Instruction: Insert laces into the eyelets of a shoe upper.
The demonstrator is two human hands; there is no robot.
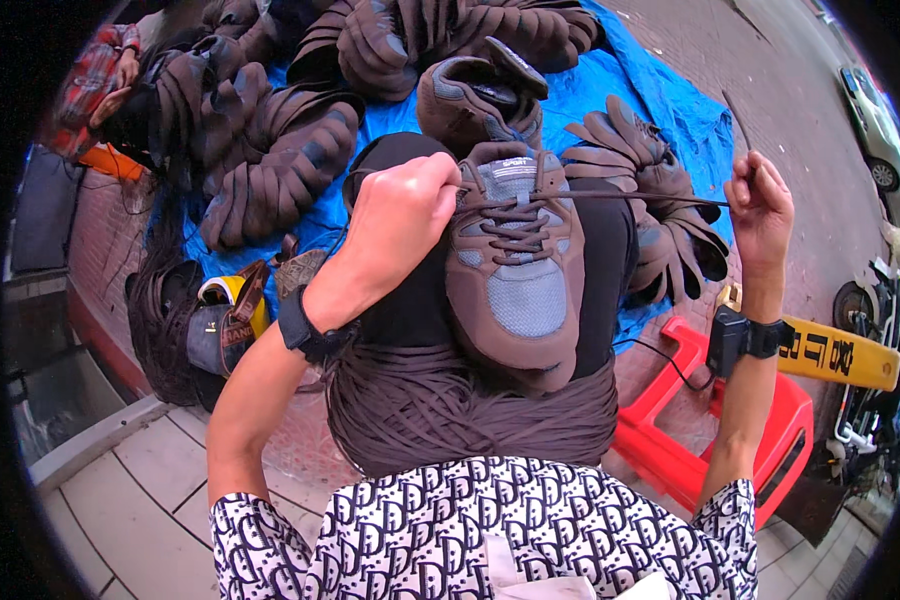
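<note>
The grey-brown shoe (518, 285) lay on the lap between the knees, toe near and tongue far, its brown lace (640, 197) crossed over the front and drawn taut to the right. The right hand (762, 215), well apart from the shoe, gripped that length in curled fingers, with a loose end standing up past it. The left hand (400, 210) was clenched against the shoe's far left edge (whatever it pinched there, the fingers hid). Pulling well seemed to call for a level, even draw, the left hand bracing the shoe against rolling; the crossings nearer the toe looked worth evening out before those above were tightened. A thick bundle of brown laces (450, 415) lay nearer, across the lap. Just beyond was a second shoe (455, 108), and farther left, nested shoe uppers (290, 175) were heaped on a blue sheet (670, 95).
</note>
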